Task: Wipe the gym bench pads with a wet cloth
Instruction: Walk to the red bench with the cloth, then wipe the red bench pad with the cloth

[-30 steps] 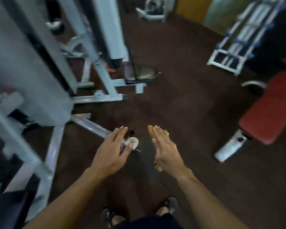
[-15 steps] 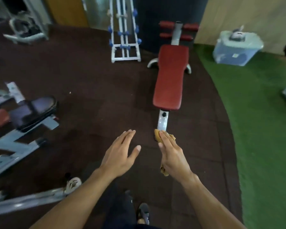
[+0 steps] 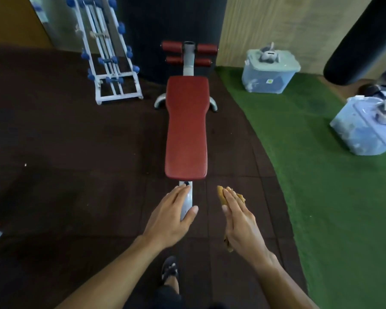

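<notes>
Both bare forearms reaching forward from the lower edge, palms down, wrists straight. Left hand point(image 3: 171, 216) flat and relaxed, fingers together and extended, thumb splayed toward the right hand, nothing in its grasp. Right hand point(image 3: 240, 219) level with the left and just apart from it, fingers straight and pressed together over a cloth point(image 3: 221, 195), thumb tucked beneath; cloth showing past the fingertips and below the heel of the palm. One foot point(image 3: 169, 269) in a dark sandal planted between the forearms, nearer the body than both hands.
</notes>
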Available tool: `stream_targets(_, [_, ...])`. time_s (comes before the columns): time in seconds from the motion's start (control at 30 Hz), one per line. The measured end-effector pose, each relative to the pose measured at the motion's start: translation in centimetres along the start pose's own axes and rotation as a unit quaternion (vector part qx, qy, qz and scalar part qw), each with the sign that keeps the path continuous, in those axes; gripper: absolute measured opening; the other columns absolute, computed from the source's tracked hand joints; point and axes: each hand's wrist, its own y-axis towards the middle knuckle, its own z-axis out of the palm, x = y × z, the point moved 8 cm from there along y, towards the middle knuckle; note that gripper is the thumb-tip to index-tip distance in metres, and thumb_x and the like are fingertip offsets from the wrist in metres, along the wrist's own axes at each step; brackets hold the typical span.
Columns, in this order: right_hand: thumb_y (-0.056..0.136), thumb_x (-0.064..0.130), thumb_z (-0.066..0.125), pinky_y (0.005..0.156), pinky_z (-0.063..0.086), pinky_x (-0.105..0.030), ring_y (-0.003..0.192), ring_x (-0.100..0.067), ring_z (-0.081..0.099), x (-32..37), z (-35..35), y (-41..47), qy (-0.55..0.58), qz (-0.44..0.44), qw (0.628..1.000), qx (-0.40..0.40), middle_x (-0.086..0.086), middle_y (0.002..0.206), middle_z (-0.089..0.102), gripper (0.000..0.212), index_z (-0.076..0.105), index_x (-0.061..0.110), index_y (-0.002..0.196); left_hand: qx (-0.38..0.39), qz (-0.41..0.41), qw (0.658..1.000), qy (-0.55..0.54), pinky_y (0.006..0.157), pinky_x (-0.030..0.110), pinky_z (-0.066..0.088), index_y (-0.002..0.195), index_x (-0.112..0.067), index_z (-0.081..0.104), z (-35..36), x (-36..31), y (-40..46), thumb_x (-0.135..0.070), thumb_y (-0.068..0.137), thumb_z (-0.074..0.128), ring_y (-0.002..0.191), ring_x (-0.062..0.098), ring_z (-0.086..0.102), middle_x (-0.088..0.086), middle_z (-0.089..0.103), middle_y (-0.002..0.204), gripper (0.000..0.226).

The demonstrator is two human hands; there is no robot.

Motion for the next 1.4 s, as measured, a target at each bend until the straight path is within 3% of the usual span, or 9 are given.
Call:
stream_targets(0.17, [0.103,0.016,0.043,0.111,0.015,-0.008,0.138,0.0,0.026,-3.3,-1.3,7.4,0.018,0.002,1.0,-0.008,0.008,0.145,0.035,0.044,0.037,0.017,0.146,0.008,-0.018,1.0,0.009,0.106,0.006,0.005,0.149,-0.022,0.03,0.4,-0.2,8.5,-0.061,0.087,0.028,0.143,0.006,0.021,-0.007,0.031,0.155,0.073])
stream_targets(0.3, [0.103,0.018,0.042,0.112,0.017,-0.011,0.14,-0.004,0.029,-7.1,-1.7,14.2,0.027,-0.022,0.999,0.023,0.006,0.147,0.038,0.043,0.04,0.018,0.146,-0.009,-0.041,0.999,0.025,0.111,0.02,0.019,0.149,-0.022,0.03,1.8,-0.6,14.7,-0.06,0.088,0.028,0.143,0.01,0.024,-0.005,0.032,0.154,0.072])
stream_targets(0.57, [0.102,0.019,0.041,0.106,0.009,-0.001,0.14,-0.018,0.035,-13.9,-2.2,27.0,0.019,-0.119,0.983,0.139,-0.009,0.149,0.042,0.043,0.042,0.009,0.144,-0.088,-0.196,0.976,0.009,0.112,0.03,0.028,0.151,-0.024,0.024,5.4,-1.9,22.6,-0.052,0.095,0.04,0.144,0.011,0.021,-0.006,0.026,0.156,0.064])
stream_targets(0.67, [0.101,0.01,0.044,0.11,0.006,-0.006,0.139,-0.022,0.035,-14.7,-1.7,30.9,-0.002,-0.187,0.964,0.191,-0.013,0.149,0.041,0.043,0.042,0.006,0.143,-0.113,-0.247,0.962,0.003,0.111,0.032,0.03,0.151,-0.024,0.023,5.8,-2.6,24.4,-0.046,0.097,0.043,0.144,0.013,0.021,-0.004,0.026,0.156,0.062])
stream_targets(0.8, [0.103,0.023,0.037,0.113,0.012,-0.009,0.138,-0.022,0.04,-15.0,0.2,35.3,0.002,-0.228,0.946,0.233,-0.012,0.146,0.046,0.044,0.043,0.004,0.143,-0.137,-0.3,0.944,0.012,0.109,0.035,0.032,0.151,-0.021,0.024,5.6,-1.5,26.7,-0.047,0.097,0.044,0.143,0.018,0.025,0.0,0.028,0.156,0.062])
stream_targets(0.9, [0.102,0.016,0.043,0.113,0.014,-0.011,0.135,-0.025,0.043,-14.5,2.1,38.5,-0.003,-0.253,0.934,0.251,-0.017,0.143,0.048,0.041,0.045,0.0,0.14,-0.157,-0.326,0.932,0.009,0.109,0.035,0.032,0.15,-0.02,0.026,5.5,0.3,28.9,-0.047,0.097,0.044,0.143,0.018,0.026,0.001,0.03,0.155,0.063])
stream_targets(1.03, [0.102,0.016,0.042,0.116,0.021,-0.026,0.137,-0.024,0.04,-13.8,4.2,42.1,-0.002,-0.273,0.921,0.279,-0.015,0.145,0.046,0.042,0.044,0.001,0.141,-0.184,-0.349,0.919,-0.015,0.109,0.038,0.034,0.15,-0.02,0.025,5.3,3.1,32.1,-0.05,0.097,0.042,0.143,0.019,0.026,0.001,0.03,0.155,0.064])
stream_targets(1.2, [0.104,0.025,0.036,0.113,0.008,-0.009,0.143,-0.011,0.027,-14.5,6.6,46.4,-0.003,-0.259,0.907,0.331,-0.004,0.153,0.035,0.045,0.037,0.01,0.147,-0.192,-0.378,0.904,-0.046,0.108,0.044,0.038,0.151,-0.022,0.021,5.4,5.2,35.5,-0.057,0.095,0.034,0.144,0.019,0.023,0.001,0.027,0.156,0.068])
stream_targets(1.4, [0.105,0.029,0.033,0.112,0.003,-0.007,0.145,-0.004,0.018,-16.9,10.8,50.0,-0.014,-0.287,0.858,0.425,0.003,0.158,0.027,0.047,0.032,0.017,0.15,-0.232,-0.485,0.842,-0.053,0.111,0.038,0.031,0.152,-0.025,0.018,7.0,8.1,35.8,-0.055,0.096,0.035,0.144,0.015,0.021,-0.004,0.023,0.158,0.066])
